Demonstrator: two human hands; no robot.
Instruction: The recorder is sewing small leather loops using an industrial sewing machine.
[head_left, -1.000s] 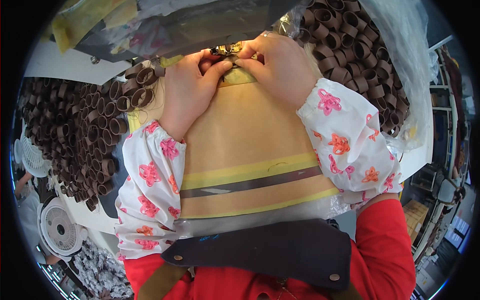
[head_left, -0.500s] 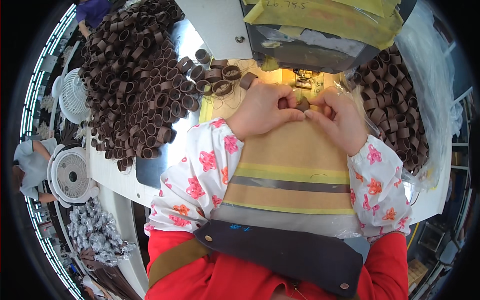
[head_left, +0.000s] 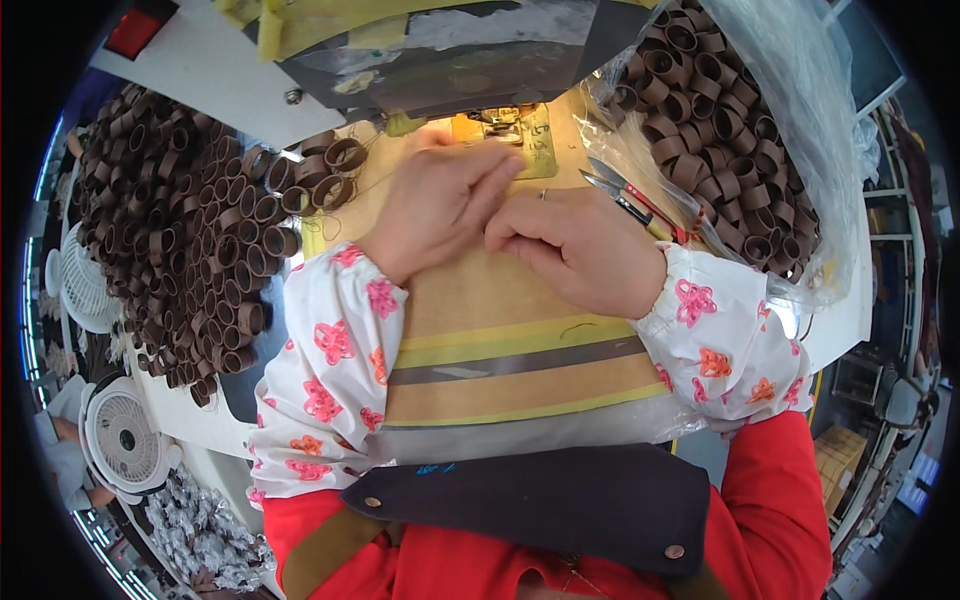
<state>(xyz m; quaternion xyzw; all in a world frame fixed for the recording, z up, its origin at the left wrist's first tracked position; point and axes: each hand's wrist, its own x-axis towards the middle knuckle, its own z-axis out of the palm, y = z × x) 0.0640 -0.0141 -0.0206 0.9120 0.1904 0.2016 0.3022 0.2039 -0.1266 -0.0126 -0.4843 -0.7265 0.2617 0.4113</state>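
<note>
My left hand (head_left: 430, 205) lies just in front of the sewing machine's presser foot (head_left: 502, 130), its fingers pressed together and pointing toward the foot. Close beside it, my right hand (head_left: 580, 250) is curled with the knuckles up, its fingertips near the left hand's fingers. Both hands are closed, and whatever they hold is hidden beneath them. Under them spreads the tan work surface (head_left: 500, 300) with yellow tape strips. Red-handled scissors (head_left: 650, 205) and a small dark-bladed cutting tool (head_left: 622, 200) lie right of my right hand.
A heap of brown strap loops (head_left: 190, 220) covers the left side of the table. More brown loops (head_left: 720, 140) sit in clear plastic at the right. The machine head (head_left: 450, 60) hangs over the far side. White fans (head_left: 128, 440) stand at the left; a person is partly visible beyond them.
My head view has shifted. Earlier both hands pinched a small brown piece before the presser foot; now it is out of sight. My right hand has curled over, and the cutting tools have come into view.
</note>
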